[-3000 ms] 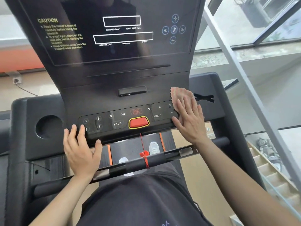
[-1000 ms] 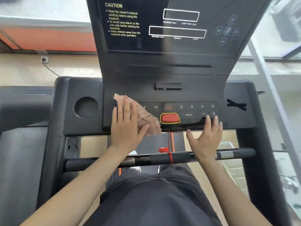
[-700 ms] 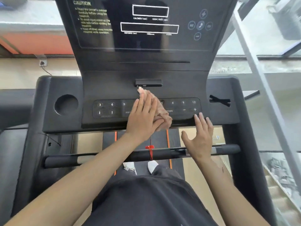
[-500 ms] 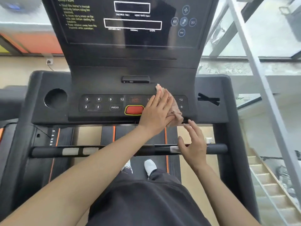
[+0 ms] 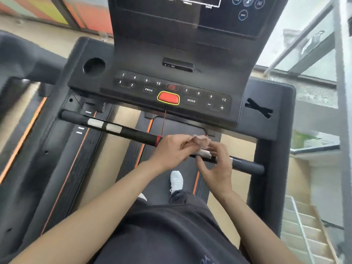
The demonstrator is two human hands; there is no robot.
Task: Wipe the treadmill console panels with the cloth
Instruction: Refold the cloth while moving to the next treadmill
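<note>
Head view, only one I have. Frame is motion-blurred, so fine detail is soft.

Containers first: round cup holder [image 5: 94, 66] recessed in the left wing of the console, looks dark inside, I see nothing in it. On the right wing an X-shaped slot [image 5: 259, 109], contents not readable.

Cloth [image 5: 200, 141]: small, pinkish-beige, bunched into a crumpled wad, no flat spread. It sits off the console, in the air just above the black crossbar [image 5: 122, 130], between my two hands. My left hand [image 5: 172, 151] has its fingers [image 5: 187, 142] pinched together on the left side of the cloth. My right hand [image 5: 216, 164] is just beside and below it, fingers loosely curled and partly apart; whether they are actually gripping the cloth edge I cannot tell, blur hides the contact.

Button panel [image 5: 171, 91] is uncovered: numbers 3, 6, 9, 12 on each side, PROG and MODE labels, red stop button [image 5: 168, 98] with yellow rim in the middle. Thin red cord [image 5: 164, 121] runs from under the button down to the crossbar. Dark display screen [image 5: 190, 12] above, cropped at the top. Small black port box [image 5: 178, 64] between screen and buttons.

White shoe [image 5: 176, 181] on the belt below my hands.
</note>
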